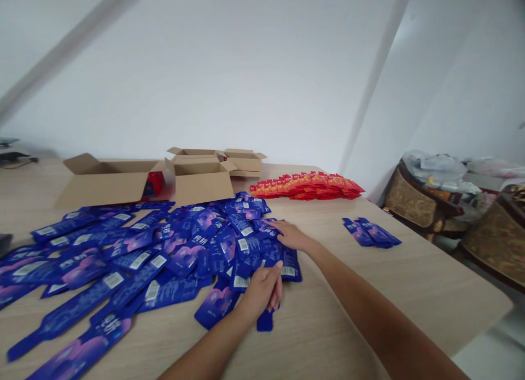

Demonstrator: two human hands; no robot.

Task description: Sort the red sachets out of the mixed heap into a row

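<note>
A wide pile of blue sachets (180,257) with pink-purple prints and white barcode labels covers the left and middle of the table. My left hand (262,290) is at the pile's near right edge, fingers curled around a blue sachet (264,321) whose narrow end sticks out below. Just beyond it, my right hand (292,236) reaches onto the right side of the pile. Its fingers are stretched out and apart, touching the sachets there; the fingertips are partly blurred.
Open cardboard boxes (203,184) stand behind the pile, one with a red item at its side. Red-orange sachets (307,186) lie in overlapping rows at the back right. A few blue sachets (371,232) lie apart on the wooden table (414,281). Patterned chairs (410,197) holding bags stand right.
</note>
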